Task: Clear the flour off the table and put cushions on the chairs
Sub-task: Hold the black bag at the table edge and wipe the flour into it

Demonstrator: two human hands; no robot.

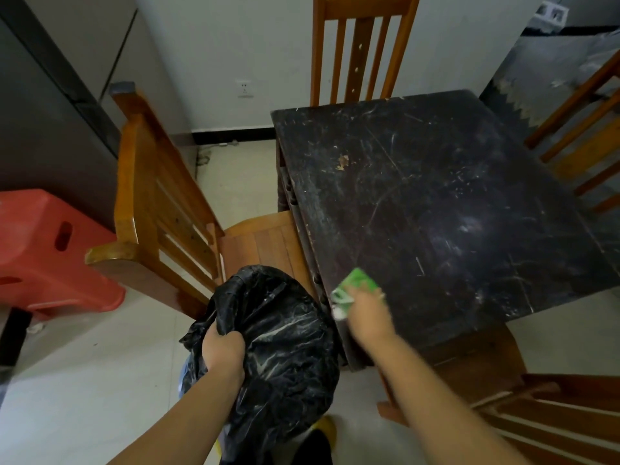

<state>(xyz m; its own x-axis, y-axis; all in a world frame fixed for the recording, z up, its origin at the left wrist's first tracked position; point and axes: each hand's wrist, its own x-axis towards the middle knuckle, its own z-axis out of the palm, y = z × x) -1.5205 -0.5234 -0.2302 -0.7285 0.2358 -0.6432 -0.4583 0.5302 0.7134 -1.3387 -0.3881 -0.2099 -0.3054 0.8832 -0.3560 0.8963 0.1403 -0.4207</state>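
A dark, scratched wooden table (436, 203) fills the middle right, with faint white flour smears on its top. My right hand (367, 313) grips a green cloth (354, 286) at the table's near left corner, right at the edge. My left hand (223, 355) holds the rim of a black bin bag (285, 347), which hangs open just below that corner, dusted with white streaks inside. Bare wooden chairs stand at the left (161, 209), the far side (360, 45), the right (583, 129) and the near right (536, 414). No cushion is in view.
A red plastic stool (47, 250) sits on the pale tiled floor at the left, beside a grey fridge (43, 105). A wall socket (245, 88) is on the white wall behind. The left chair's seat is tucked against the table's edge.
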